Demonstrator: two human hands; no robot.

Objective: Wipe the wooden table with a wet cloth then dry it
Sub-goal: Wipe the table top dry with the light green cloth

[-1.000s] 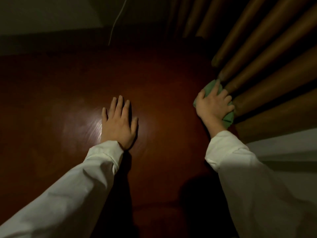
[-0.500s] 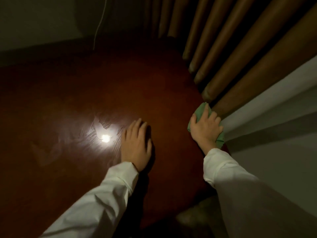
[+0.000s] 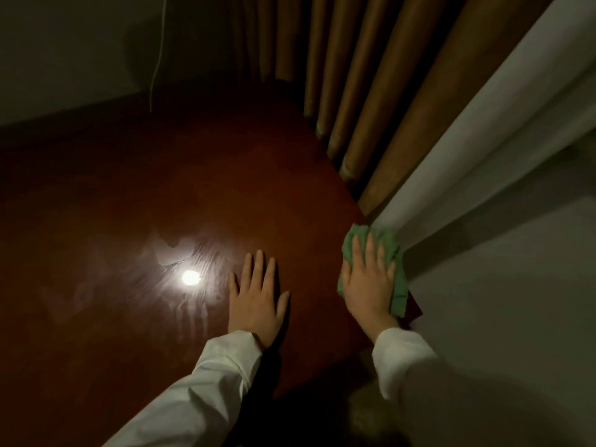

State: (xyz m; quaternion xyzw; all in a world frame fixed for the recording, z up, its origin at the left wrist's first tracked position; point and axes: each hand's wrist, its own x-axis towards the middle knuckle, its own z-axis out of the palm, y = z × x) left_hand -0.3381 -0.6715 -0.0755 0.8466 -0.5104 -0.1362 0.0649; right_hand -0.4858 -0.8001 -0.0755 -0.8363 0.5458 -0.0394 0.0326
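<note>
Green crumpled cloth (image 3: 395, 253) lies at the dark red-brown wooden table's (image 3: 193, 195) 3 o'clock edge, touching the white wall trim (image 3: 451, 175). Right hand (image 3: 367, 285) presses it flat, fingers straight. Left hand (image 3: 256, 301) rests flat, fingers spread, at the cloth's 9 o'clock.

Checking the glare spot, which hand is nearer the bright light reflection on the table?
Left. The left hand lies flat on the table, just right of the reflection. The right hand presses the green cloth farther right, at the table's edge.
</note>
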